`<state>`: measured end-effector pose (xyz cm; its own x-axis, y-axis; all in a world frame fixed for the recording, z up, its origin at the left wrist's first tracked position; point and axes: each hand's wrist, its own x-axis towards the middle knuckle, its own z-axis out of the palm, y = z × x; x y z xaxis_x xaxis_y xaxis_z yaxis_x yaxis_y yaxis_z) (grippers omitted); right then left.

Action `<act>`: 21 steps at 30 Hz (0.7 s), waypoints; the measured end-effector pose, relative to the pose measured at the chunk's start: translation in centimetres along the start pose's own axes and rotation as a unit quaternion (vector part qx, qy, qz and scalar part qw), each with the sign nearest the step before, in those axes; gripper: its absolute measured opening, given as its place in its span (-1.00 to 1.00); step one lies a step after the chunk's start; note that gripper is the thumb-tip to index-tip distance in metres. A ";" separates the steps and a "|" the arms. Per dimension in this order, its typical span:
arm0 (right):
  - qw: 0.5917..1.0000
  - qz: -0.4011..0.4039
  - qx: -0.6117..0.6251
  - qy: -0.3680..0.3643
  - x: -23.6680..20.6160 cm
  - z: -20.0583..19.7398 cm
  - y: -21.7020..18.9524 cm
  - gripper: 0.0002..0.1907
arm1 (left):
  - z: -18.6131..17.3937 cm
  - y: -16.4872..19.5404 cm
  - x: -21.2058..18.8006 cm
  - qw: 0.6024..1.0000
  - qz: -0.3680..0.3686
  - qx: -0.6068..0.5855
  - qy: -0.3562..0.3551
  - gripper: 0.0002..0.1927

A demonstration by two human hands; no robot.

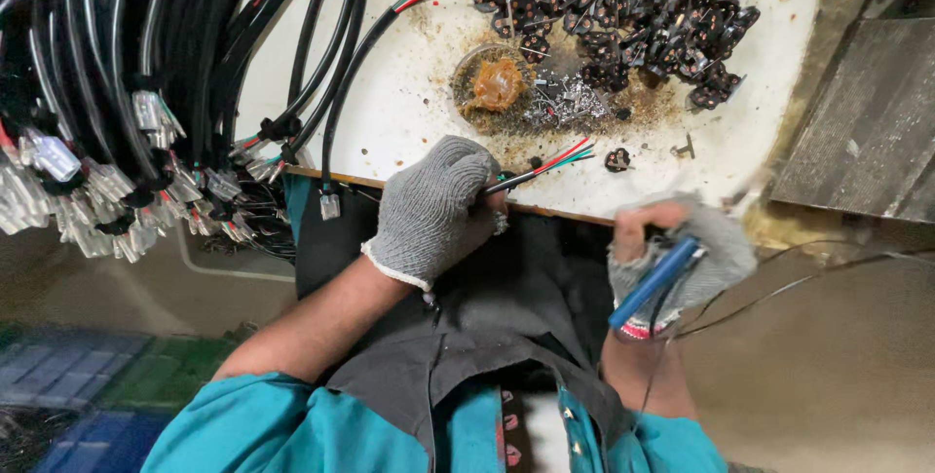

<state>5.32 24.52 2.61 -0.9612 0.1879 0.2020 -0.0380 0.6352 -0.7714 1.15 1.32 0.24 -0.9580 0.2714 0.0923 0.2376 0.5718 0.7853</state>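
While the left hand [431, 208], in a grey knit glove, rests at the near edge of the white table [409, 103], its fingers are curled together and pinch the end of a black cable [521, 178]. From that cable end, three thin wires [570, 155], red, green and one more whose colour is hard to tell, fan out over the tabletop, pointing toward the far right. The right hand [672, 261] sits just off the table edge, lower and to the right; its glove leaves the fingertips bare, and its fingers are wrapped around a blue-handled tool [654, 282] that slants down toward the person's lap. Thin dark leads [779, 290] trail from that hand to the right. Beyond the left hand, a small round tin [494, 80] holds an amber paste, with a scatter of small silvery metal bits [570, 103] just beside it. Farther back lies a heap of black plug parts [623, 5], and one lone plug part [617, 158] lies near the wire tips. On the left, many black cables [146, 74] hang in a bundle, their ends fitted with clear connectors [97, 200]. A dark cloth [506, 307] covers the person's lap beneath both hands
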 end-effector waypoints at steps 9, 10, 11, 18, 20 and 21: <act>0.932 -0.286 0.020 -0.221 1.2 -0.1 1.0 -0.71 | -0.3 0.0 0.1 1.000 -0.004 -0.001 -0.006 -0.73; 0.926 -0.295 0.042 -0.231 1.5 -0.1 0.9 -0.69 | -0.3 0.0 0.0 1.000 -0.001 0.001 -0.006 -0.74; 0.919 -0.305 0.023 -0.248 1.8 -0.1 0.7 -0.66 | -0.3 0.0 0.1 1.000 -0.005 0.001 -0.005 -0.75; 0.882 -0.379 -0.055 -0.275 2.9 -0.1 -0.1 -0.57 | -0.2 0.1 0.0 1.000 -0.005 0.003 -0.002 -0.73; 0.873 -0.395 -0.073 -0.276 2.9 0.0 -0.1 -0.57 | -0.2 0.1 0.0 1.000 -0.008 0.001 -0.002 -0.73; 0.870 -0.397 -0.082 -0.281 2.9 0.0 0.0 -0.58 | -0.2 0.1 0.0 1.000 -0.011 0.003 -0.004 -0.73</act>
<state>2.50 25.04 3.17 -0.6340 -0.7249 0.2695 -0.7551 0.5051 -0.4179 1.14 1.21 0.40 -0.9616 0.2655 0.0698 0.2177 0.5825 0.7831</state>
